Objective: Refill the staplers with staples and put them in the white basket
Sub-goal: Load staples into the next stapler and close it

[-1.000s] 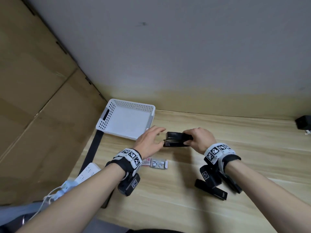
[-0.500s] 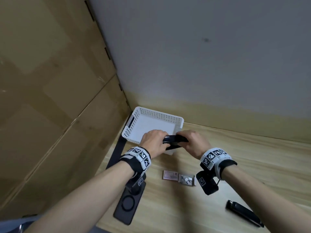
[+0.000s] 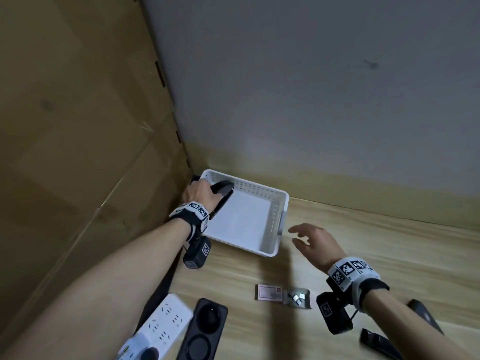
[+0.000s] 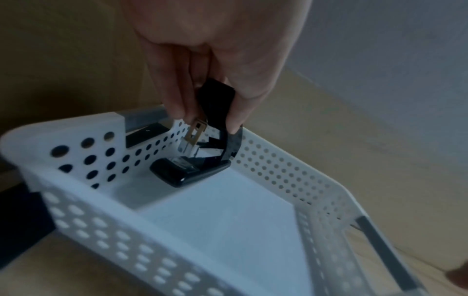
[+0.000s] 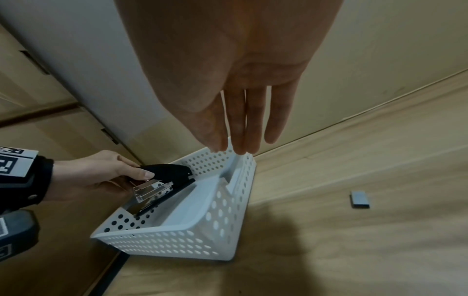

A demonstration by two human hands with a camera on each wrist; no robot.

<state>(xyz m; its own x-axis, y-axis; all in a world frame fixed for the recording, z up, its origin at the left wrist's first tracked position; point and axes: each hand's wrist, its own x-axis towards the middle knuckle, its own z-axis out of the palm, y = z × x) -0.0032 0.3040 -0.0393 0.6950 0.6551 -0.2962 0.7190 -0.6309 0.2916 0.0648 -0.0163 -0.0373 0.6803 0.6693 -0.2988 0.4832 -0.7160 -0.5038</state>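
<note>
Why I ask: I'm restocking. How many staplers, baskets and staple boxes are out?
Staplers: 2, one held, one on the table at; a dark shape behind the arm may be a third
Baskets: 1
Staple boxes: 1
Total: 4

You are at a plain desk set-up, office-like, though which building cannot be told. A pale wood tabletop [image 3: 363, 255] meets a bare grey wall [image 3: 311, 100] at the far side and a brown board panel [image 3: 78, 126] on the left. Near you lie a white power strip [image 3: 161, 326], a staple box [image 3: 270, 292] and a white basket [image 3: 275, 245].
</note>
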